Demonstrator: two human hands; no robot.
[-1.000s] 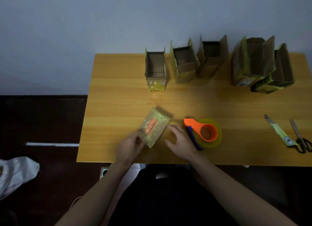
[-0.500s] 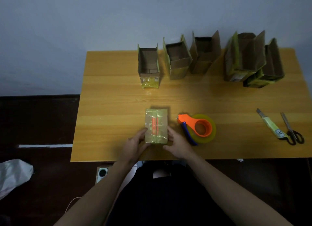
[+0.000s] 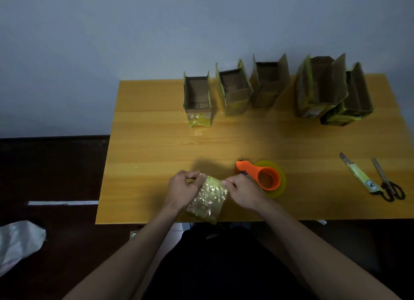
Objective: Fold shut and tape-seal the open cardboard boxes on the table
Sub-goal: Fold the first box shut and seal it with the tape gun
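At the near edge of the wooden surface both hands hold one small box that is wrapped in shiny yellow tape. The box is tilted, with its near end over the edge of the surface and its far end raised between the two hands. The left hand has a grip on the far left corner of the box, its fingers curled over the top edge. The right hand has a grip on the far right corner, pinching it with thumb and fingers. So the box lies between the two hands and a little nearer to the person than the fingers.

Just beside the right hand, on its right side, lies the tape dispenser, orange, with a yellow roll of tape. Well apart to the right lie a utility knife and scissors, close to each other.

At the far side of the surface stand the open boxes in a row: one small box with its flaps up, a second next to it, a third, and then two bigger ones that touch each other at the right end. Behind them is a plain wall.
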